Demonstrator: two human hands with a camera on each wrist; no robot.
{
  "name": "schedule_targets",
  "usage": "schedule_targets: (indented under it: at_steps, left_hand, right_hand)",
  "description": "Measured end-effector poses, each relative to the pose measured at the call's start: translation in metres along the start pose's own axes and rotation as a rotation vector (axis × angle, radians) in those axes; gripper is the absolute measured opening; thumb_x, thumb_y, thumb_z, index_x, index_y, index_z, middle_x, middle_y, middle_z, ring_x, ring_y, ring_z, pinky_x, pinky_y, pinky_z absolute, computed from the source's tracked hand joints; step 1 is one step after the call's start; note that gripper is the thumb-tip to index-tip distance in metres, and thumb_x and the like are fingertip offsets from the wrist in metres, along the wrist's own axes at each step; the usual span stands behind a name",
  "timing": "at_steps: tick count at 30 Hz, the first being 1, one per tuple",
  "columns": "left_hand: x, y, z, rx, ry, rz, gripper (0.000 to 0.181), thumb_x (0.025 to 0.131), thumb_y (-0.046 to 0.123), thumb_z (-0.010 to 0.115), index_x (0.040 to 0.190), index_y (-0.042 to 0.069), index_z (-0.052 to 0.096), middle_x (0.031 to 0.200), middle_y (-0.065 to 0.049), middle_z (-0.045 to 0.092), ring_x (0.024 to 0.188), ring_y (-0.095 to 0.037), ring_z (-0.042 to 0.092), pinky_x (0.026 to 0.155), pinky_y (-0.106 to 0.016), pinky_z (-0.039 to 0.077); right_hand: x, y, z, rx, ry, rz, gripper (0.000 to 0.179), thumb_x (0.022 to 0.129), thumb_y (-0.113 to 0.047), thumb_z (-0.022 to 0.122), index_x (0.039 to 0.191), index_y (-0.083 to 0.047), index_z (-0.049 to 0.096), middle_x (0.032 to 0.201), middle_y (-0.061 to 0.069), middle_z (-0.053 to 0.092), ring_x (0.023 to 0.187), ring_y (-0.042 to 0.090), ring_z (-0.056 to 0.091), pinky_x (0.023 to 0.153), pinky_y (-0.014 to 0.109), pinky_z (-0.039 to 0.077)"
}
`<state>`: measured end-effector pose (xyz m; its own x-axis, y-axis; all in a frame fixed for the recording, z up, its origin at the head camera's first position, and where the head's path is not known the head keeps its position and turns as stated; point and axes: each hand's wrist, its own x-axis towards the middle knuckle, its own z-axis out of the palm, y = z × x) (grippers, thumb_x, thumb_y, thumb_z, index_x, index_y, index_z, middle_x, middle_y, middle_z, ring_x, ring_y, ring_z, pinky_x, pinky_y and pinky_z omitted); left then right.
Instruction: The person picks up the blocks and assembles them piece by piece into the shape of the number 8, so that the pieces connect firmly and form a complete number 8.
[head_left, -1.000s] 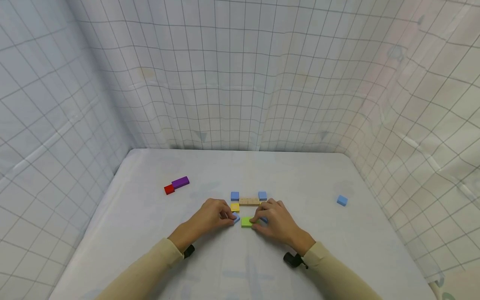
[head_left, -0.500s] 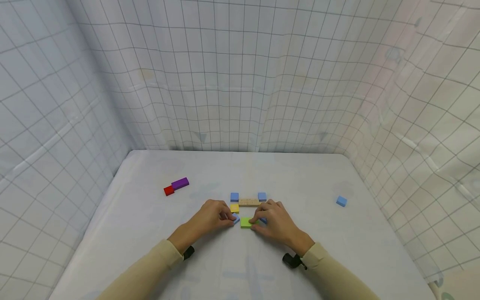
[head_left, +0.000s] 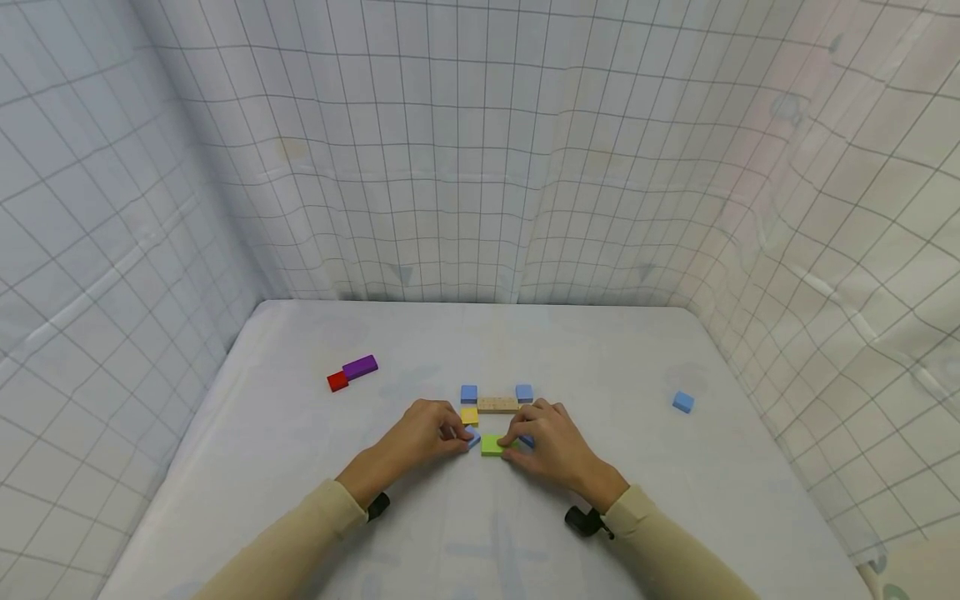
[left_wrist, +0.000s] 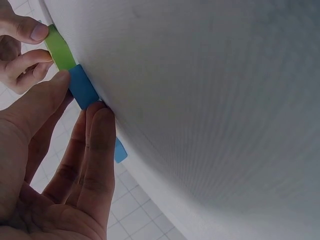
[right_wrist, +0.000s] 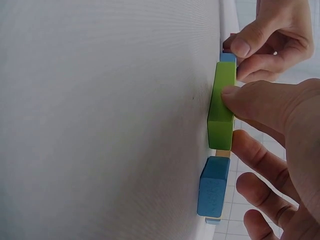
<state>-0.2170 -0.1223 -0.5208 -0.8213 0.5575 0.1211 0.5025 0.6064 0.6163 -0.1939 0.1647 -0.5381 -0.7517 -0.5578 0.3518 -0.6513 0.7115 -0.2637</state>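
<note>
In the head view my left hand (head_left: 429, 429) pinches a small blue block (head_left: 472, 437) between thumb and fingers, the block turned at a slant. My right hand (head_left: 551, 442) holds a longer light-green block (head_left: 491, 446) by thumb and index finger. The left wrist view has the held blue block (left_wrist: 83, 86) close against the end of the green block (left_wrist: 59, 48). Below the green block in the right wrist view, another blue block (right_wrist: 214, 187) lies under my loosely bent other fingers. A yellow block (head_left: 468, 416) sits just beyond my left fingertips.
Behind the hands, a wooden block (head_left: 498, 406) lies between two blue blocks, one left (head_left: 468, 393) and one right (head_left: 524, 392). A purple block (head_left: 361, 367) touches a red block (head_left: 338, 382) farther left. One blue block (head_left: 683, 402) is off to the right on the white-covered table (head_left: 600, 358).
</note>
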Motion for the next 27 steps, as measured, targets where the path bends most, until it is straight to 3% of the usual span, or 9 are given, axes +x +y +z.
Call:
schedule_targets:
  at_steps: [13,22,27]
  left_hand:
    - [0.0011,-0.0029,0.0022,0.009,0.005,0.001,0.01,0.097,0.013,0.097,0.106,0.011,0.095,0.098,0.002,0.084,0.081,-0.001,0.07,0.074,-0.018,0.061]
    - [0.0006,-0.0032,0.0033,-0.002,0.012,-0.019,0.015,0.096,0.012,0.097,0.11,0.009,0.094,0.099,0.0,0.083,0.077,0.001,0.06,0.068,-0.017,0.055]
    - [-0.0006,-0.003,0.0031,-0.01,0.015,-0.024,0.015,0.096,0.011,0.097,0.111,0.01,0.095,0.101,-0.001,0.083,0.078,0.001,0.062,0.07,-0.017,0.056]
  right_hand:
    - [0.0001,0.0013,-0.0008,0.001,0.009,-0.015,0.014,0.093,-0.03,0.102,0.104,-0.028,0.093,0.112,-0.008,0.083,0.103,0.016,0.068,0.092,0.04,0.051]
    - [-0.0005,0.0011,-0.0022,0.002,-0.02,-0.001,0.018,0.095,-0.032,0.101,0.11,-0.03,0.093,0.117,-0.008,0.083,0.107,0.017,0.069,0.096,0.043,0.054]
    - [-0.0024,0.0036,-0.0064,0.023,0.027,0.003,0.021,0.094,-0.03,0.101,0.112,-0.027,0.092,0.116,-0.006,0.083,0.106,0.018,0.07,0.092,0.042,0.054]
